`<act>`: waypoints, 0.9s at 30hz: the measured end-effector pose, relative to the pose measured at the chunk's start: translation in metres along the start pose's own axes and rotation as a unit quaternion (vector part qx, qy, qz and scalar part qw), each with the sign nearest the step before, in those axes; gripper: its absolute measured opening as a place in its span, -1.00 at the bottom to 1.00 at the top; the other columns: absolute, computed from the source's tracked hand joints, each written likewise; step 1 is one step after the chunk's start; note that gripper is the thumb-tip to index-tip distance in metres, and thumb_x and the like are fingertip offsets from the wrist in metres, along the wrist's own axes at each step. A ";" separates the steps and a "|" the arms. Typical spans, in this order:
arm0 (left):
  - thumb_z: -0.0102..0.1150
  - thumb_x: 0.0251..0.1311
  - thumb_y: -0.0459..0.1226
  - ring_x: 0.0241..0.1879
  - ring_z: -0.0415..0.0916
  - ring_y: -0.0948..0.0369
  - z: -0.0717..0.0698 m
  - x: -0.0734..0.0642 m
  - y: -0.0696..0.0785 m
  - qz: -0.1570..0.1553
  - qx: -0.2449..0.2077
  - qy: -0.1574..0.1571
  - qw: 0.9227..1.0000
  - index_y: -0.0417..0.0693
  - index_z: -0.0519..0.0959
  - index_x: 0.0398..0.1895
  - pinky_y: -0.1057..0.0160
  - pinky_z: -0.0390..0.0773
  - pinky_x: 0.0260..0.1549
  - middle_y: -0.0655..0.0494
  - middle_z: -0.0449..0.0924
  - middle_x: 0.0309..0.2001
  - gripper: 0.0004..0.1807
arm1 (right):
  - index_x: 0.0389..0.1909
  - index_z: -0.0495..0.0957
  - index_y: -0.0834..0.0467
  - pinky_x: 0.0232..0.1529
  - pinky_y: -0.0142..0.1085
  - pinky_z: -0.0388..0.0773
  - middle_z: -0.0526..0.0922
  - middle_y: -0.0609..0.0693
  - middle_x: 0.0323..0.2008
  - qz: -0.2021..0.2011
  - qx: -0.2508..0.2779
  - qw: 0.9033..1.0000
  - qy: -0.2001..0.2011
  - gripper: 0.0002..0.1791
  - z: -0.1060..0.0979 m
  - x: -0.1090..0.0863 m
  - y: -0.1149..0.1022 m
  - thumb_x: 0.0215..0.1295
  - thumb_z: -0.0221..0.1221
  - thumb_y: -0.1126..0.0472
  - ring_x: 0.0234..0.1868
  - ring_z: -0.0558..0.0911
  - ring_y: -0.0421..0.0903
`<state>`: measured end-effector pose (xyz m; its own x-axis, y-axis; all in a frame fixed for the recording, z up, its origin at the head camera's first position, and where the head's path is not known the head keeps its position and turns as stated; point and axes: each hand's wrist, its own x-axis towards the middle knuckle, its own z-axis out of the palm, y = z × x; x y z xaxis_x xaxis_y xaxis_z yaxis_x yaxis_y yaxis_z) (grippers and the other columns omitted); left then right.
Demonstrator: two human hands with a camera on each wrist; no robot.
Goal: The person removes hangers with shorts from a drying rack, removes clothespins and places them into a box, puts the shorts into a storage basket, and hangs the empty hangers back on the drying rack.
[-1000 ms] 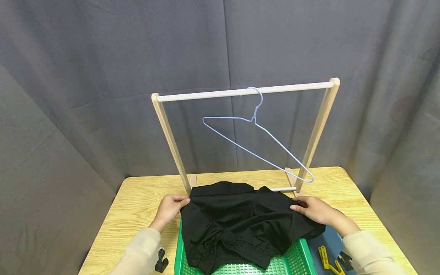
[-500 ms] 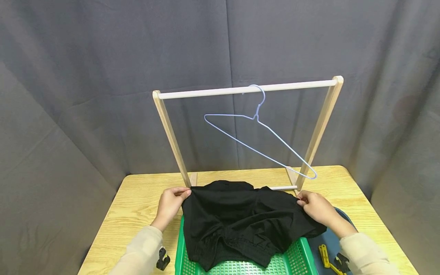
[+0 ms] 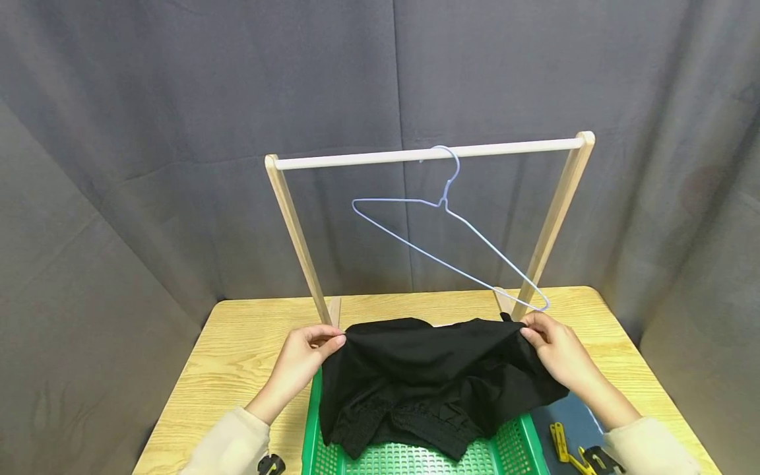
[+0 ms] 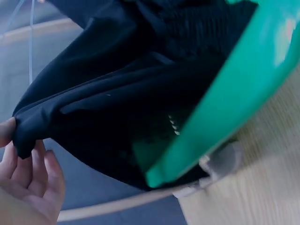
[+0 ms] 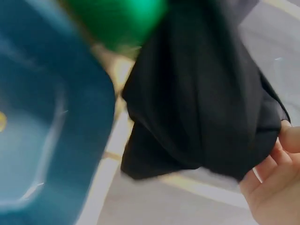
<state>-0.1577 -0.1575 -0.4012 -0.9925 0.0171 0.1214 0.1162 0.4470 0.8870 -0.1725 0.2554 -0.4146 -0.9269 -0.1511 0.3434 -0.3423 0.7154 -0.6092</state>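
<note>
Black shorts (image 3: pixel 427 389) with a gathered elastic waistband spread over a green plastic basket (image 3: pixel 311 415), the waistband towards me. Thumb and fingers of my left hand (image 3: pixel 297 359) pinch the shorts' far left corner. At the far right corner, my right hand (image 3: pixel 561 349) pinches the cloth the same way. The far edge stretches between the two hands. In the left wrist view the pinched corner folds over the left hand's fingertips, above the green rim (image 4: pixel 225 103). Loose black cloth (image 5: pixel 197 103) hangs beside the right hand in the right wrist view.
Behind the shorts stands a wooden rack with a white rail (image 3: pixel 368 158). A lavender hanger (image 3: pixel 444 198) hangs from it, turned at an angle. Right of the basket sits a dark blue basin (image 3: pixel 543 429) with yellow clothespins (image 3: pixel 559 442). A grey curtain (image 3: pixel 178 132) closes off the back.
The left hand has shifted slightly right with its corner. My right hand has moved up and away, going from resting on the cloth to pinching and raising it, so the far edge is straighter.
</note>
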 end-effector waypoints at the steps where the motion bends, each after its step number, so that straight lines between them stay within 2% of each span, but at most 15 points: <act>1: 0.36 0.19 -0.34 -0.24 0.60 0.20 0.001 -0.004 0.004 0.006 -0.001 -0.011 1.000 -0.15 0.74 -0.24 0.27 0.53 -0.22 0.07 0.72 -0.23 -0.90 | -0.30 0.54 0.21 -0.28 -0.27 0.44 0.67 -0.02 -0.38 -0.007 0.008 1.000 0.000 -0.91 -0.002 0.000 -0.007 0.31 0.20 0.44 -0.36 0.52 -0.18; 6: 0.35 0.22 -0.26 -0.22 0.58 0.22 0.008 -0.020 0.013 0.027 0.017 -0.082 0.996 -0.02 0.74 -0.25 0.24 0.53 -0.22 0.18 0.71 -0.22 -0.92 | -0.26 0.53 0.17 -0.30 -0.32 0.45 0.62 -0.11 -0.35 -0.032 0.059 0.997 -0.048 -0.92 -0.004 -0.006 -0.043 0.35 0.18 0.41 -0.35 0.50 -0.24; 10: 0.32 0.25 -0.22 -0.27 0.56 0.26 0.015 -0.033 0.016 0.044 0.028 -0.141 0.989 0.05 0.74 -0.23 0.27 0.53 -0.28 0.27 0.70 -0.25 -0.92 | -0.24 0.54 0.11 -0.36 -0.33 0.43 0.54 -0.19 -0.39 -0.052 0.076 0.991 -0.093 -0.91 0.004 -0.013 -0.067 0.37 0.17 0.37 -0.40 0.45 -0.27; 16: 0.33 0.25 -0.18 -0.34 0.55 0.32 0.024 -0.047 0.018 0.052 0.025 -0.207 0.977 0.05 0.74 -0.25 0.32 0.52 -0.38 0.31 0.68 -0.32 -0.91 | -0.24 0.52 0.00 -0.45 -0.37 0.34 0.38 -0.25 -0.51 -0.090 0.095 0.979 -0.155 -0.89 0.021 -0.024 -0.090 0.38 0.18 0.30 -0.50 0.33 -0.33; 19: 0.32 0.25 -0.20 -0.37 0.54 0.36 0.027 -0.052 0.016 0.056 0.035 -0.249 0.966 0.06 0.74 -0.27 0.34 0.51 -0.39 0.35 0.65 -0.38 -0.93 | -0.22 0.52 -0.03 -0.45 -0.38 0.34 0.38 -0.28 -0.51 -0.100 0.099 0.970 -0.198 -0.92 0.030 -0.029 -0.097 0.39 0.18 0.24 -0.51 0.34 -0.34; 23: 0.32 0.26 -0.22 -0.42 0.51 0.46 0.032 -0.058 0.010 0.073 0.078 -0.306 0.946 0.11 0.73 -0.29 0.39 0.50 -0.41 0.44 0.62 -0.42 -0.96 | -0.22 0.54 -0.03 -0.40 -0.39 0.41 0.50 -0.33 -0.45 -0.109 0.080 0.959 -0.249 -0.96 0.041 -0.035 -0.102 0.39 0.20 0.18 -0.47 0.44 -0.38; 27: 0.29 0.28 -0.23 -0.44 0.49 0.52 0.036 -0.061 0.006 0.096 0.124 -0.340 0.927 0.15 0.72 -0.30 0.43 0.48 -0.43 0.52 0.61 -0.43 -0.94 | -0.27 0.55 -0.03 -0.42 -0.39 0.44 0.53 -0.35 -0.43 -0.112 0.050 0.950 -0.287 -0.96 0.048 -0.037 -0.104 0.38 0.21 0.12 -0.47 0.47 -0.40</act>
<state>-0.0975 -0.1239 -0.4194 -0.7594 0.6399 -0.1173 0.3642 0.5676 0.7384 -0.1094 0.1539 -0.3981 -0.7504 -0.6596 0.0434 -0.5270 0.5572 -0.6417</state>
